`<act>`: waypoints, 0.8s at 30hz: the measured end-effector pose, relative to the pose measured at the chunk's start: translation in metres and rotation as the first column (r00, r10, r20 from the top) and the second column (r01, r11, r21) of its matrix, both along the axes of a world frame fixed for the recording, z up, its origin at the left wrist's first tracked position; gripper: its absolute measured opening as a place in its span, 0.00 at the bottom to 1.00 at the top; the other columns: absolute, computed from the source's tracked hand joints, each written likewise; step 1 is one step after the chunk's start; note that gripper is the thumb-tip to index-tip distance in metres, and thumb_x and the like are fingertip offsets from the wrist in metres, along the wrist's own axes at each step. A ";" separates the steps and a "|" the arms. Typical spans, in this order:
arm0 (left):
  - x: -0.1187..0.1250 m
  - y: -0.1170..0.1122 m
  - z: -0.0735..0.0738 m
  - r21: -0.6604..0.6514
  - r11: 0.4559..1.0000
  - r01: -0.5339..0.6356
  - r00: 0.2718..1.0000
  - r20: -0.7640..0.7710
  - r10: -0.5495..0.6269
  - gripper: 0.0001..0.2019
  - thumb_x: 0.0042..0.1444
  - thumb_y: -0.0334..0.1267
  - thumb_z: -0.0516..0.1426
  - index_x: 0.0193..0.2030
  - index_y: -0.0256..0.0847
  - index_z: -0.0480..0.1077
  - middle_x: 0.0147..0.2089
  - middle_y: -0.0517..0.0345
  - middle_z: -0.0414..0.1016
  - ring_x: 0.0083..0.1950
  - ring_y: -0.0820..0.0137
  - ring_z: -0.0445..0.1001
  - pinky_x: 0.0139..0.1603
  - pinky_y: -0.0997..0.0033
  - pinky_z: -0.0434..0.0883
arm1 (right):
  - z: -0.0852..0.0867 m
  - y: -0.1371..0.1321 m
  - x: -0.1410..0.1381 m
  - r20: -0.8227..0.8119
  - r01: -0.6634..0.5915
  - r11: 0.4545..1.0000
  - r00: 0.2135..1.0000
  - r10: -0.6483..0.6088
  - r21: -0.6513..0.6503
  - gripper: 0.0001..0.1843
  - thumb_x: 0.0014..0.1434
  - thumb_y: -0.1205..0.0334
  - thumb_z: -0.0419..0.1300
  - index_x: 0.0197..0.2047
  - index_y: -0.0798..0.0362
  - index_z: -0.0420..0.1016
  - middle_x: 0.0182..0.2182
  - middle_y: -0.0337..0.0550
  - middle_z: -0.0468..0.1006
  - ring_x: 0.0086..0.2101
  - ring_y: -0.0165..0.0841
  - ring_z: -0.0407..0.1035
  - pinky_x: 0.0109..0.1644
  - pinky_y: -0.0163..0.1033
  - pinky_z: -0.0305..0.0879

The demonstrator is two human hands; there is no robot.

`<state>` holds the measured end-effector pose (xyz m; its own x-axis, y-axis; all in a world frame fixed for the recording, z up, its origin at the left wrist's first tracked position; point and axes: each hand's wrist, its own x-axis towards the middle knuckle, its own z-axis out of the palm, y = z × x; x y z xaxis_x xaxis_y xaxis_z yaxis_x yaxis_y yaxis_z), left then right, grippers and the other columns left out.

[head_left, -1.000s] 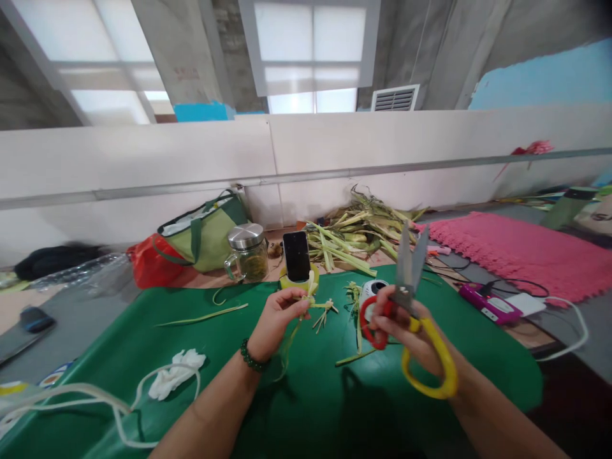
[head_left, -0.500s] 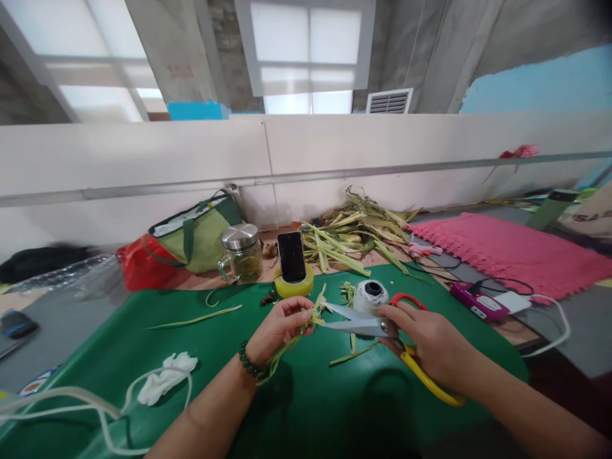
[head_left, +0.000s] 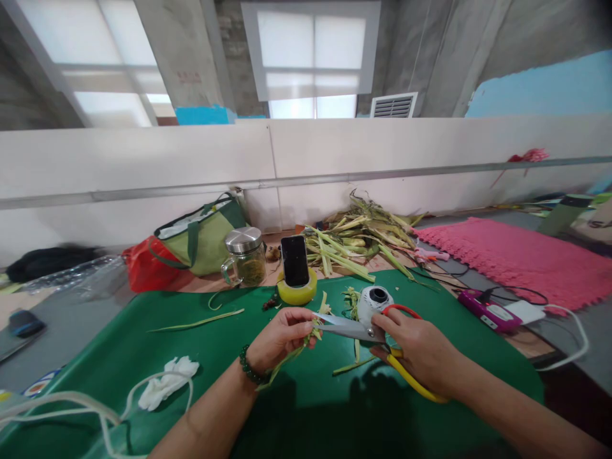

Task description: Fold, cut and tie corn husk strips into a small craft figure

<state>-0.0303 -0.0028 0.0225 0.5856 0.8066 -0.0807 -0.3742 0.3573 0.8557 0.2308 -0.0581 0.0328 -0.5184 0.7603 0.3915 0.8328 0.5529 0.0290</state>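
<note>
Work surface: a green cover point(head_left: 310, 414) lies before you, over a tan tabletop point(head_left: 210, 282).
Room: a pale partition point(head_left: 182, 153) with a grey rail point(head_left: 406, 173) stands behind the table; above it are a window point(head_left: 313, 44) and a vent point(head_left: 393, 106).
Far edge: the cover stops near a glass mug point(head_left: 251, 268), a phone point(head_left: 295, 261) propped on a yellow tape roll point(head_left: 297, 293), and a pile of stalks point(head_left: 354, 239).
Right edge: the cover's rounded side runs near a purple power strip point(head_left: 488, 310); a pink cloth point(head_left: 516, 255) lies beyond.
Left side: a white cord point(head_left: 71, 398) loops by a crumpled tissue point(head_left: 167, 382) on the cover.
Moving room: plain green extends between your forearms; a white spool point(head_left: 368, 299) stands just beyond the blades, narrowing that side.
Left grip: your left hand point(head_left: 287, 331) pinches a knotted plant piece point(head_left: 317, 334) above the cover.
Right grip: your right hand point(head_left: 414, 347) holds the scissors point(head_left: 347, 327) by red and yellow handles.
Blades: slightly parted, tips at the plant piece; contact cannot be told.
</note>
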 end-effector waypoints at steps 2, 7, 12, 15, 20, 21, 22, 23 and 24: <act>-0.001 0.000 0.001 0.012 1.000 -0.012 1.000 0.009 0.012 0.13 0.35 0.36 0.70 0.30 0.34 0.77 0.24 0.56 0.76 0.21 0.77 0.70 0.23 0.79 0.65 | -0.001 0.002 0.004 0.024 0.002 0.999 1.000 -0.003 0.045 0.08 0.58 0.59 0.56 0.40 0.53 0.67 0.30 0.42 0.70 0.24 0.31 0.66 0.26 0.35 0.58; -0.003 -0.001 0.006 0.035 0.999 -0.029 0.999 -0.013 0.030 0.12 0.38 0.35 0.68 0.30 0.32 0.77 0.24 0.55 0.76 0.21 0.77 0.69 0.22 0.78 0.65 | -0.008 0.005 0.020 0.094 -0.018 0.961 0.996 -0.008 0.275 0.13 0.60 0.58 0.52 0.46 0.56 0.67 0.30 0.45 0.72 0.22 0.32 0.66 0.26 0.36 0.57; 0.000 -0.003 0.007 0.025 0.999 -0.029 1.000 -0.002 0.029 0.12 0.36 0.35 0.69 0.30 0.33 0.77 0.24 0.56 0.75 0.21 0.77 0.69 0.22 0.79 0.65 | -0.009 0.001 0.022 0.105 -0.068 0.931 0.994 0.032 0.358 0.15 0.63 0.55 0.48 0.47 0.57 0.66 0.28 0.45 0.73 0.22 0.32 0.66 0.26 0.37 0.57; 0.000 -0.004 0.007 0.022 0.999 -0.037 0.999 -0.003 0.037 0.12 0.36 0.35 0.69 0.30 0.34 0.77 0.23 0.56 0.75 0.21 0.77 0.69 0.23 0.79 0.66 | -0.009 0.000 0.017 0.085 -0.064 0.936 0.996 0.036 0.346 0.15 0.62 0.55 0.49 0.45 0.57 0.67 0.28 0.45 0.73 0.22 0.32 0.66 0.26 0.37 0.57; -0.001 -0.004 0.005 0.011 1.000 -0.018 0.999 -0.035 0.018 0.12 0.36 0.36 0.69 0.30 0.34 0.78 0.22 0.56 0.75 0.19 0.78 0.68 0.21 0.80 0.64 | -0.009 0.001 0.014 0.089 -0.051 0.948 0.996 0.025 0.313 0.14 0.59 0.57 0.53 0.44 0.56 0.68 0.27 0.44 0.72 0.22 0.31 0.65 0.25 0.36 0.55; -0.001 -0.004 0.005 0.009 1.000 -0.018 0.999 -0.033 0.018 0.12 0.36 0.36 0.69 0.30 0.34 0.78 0.22 0.56 0.75 0.19 0.78 0.68 0.20 0.80 0.64 | -0.009 0.001 0.015 0.097 -0.055 0.948 0.995 0.025 0.313 0.14 0.59 0.57 0.53 0.45 0.56 0.68 0.28 0.44 0.72 0.22 0.31 0.65 0.25 0.36 0.55; -0.001 -0.004 0.005 0.006 1.000 -0.014 0.999 -0.033 0.015 0.13 0.36 0.37 0.69 0.30 0.34 0.78 0.22 0.56 0.75 0.19 0.78 0.68 0.20 0.80 0.64 | -0.009 0.001 0.016 0.107 -0.058 0.948 0.994 0.025 0.313 0.15 0.58 0.58 0.53 0.46 0.57 0.68 0.28 0.44 0.73 0.22 0.31 0.65 0.26 0.36 0.55; -0.001 -0.005 0.005 0.003 1.000 -0.012 0.999 -0.033 0.012 0.13 0.36 0.37 0.69 0.29 0.34 0.78 0.22 0.56 0.75 0.19 0.78 0.68 0.20 0.80 0.64 | -0.009 0.001 0.017 0.119 -0.061 0.948 0.993 0.025 0.313 0.15 0.58 0.59 0.53 0.47 0.56 0.68 0.28 0.45 0.73 0.22 0.32 0.65 0.26 0.36 0.55; -0.001 -0.005 0.006 0.000 1.000 -0.006 0.999 -0.034 0.006 0.13 0.36 0.38 0.69 0.29 0.34 0.78 0.22 0.56 0.75 0.19 0.78 0.68 0.20 0.80 0.64 | -0.009 0.001 0.019 0.130 -0.063 0.947 0.991 0.023 0.315 0.15 0.57 0.60 0.53 0.47 0.57 0.68 0.28 0.45 0.73 0.23 0.32 0.65 0.26 0.37 0.55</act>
<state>-0.0317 -0.0078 0.0284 0.5775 0.8102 -0.1001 -0.3473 0.3548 0.8680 0.2495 -0.0575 0.0241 -0.6073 0.5826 0.5401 0.7872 0.5333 0.3098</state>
